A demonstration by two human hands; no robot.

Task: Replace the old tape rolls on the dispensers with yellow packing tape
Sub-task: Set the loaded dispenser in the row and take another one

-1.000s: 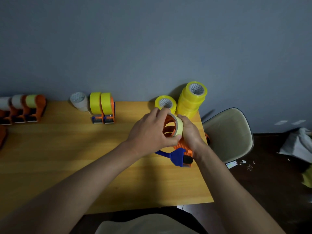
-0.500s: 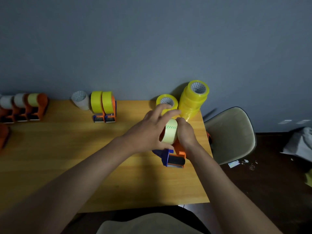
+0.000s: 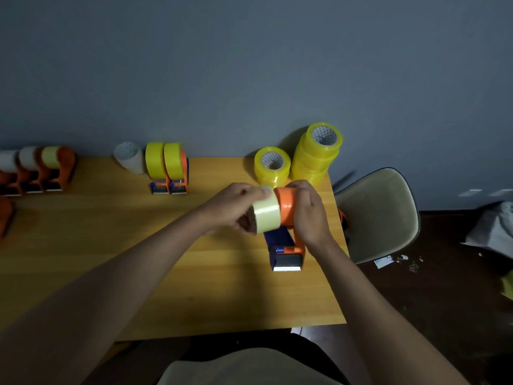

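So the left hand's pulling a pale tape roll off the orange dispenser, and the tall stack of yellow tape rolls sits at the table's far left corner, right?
Not quite: the head view shows the tall stack of yellow tape rolls at the wooden table's far right corner. The left hand does grip the pale tape roll beside the orange dispenser.

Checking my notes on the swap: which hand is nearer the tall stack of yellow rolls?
Right hand, just in front of the stack; left hand sits farther left, gripping the pale roll.
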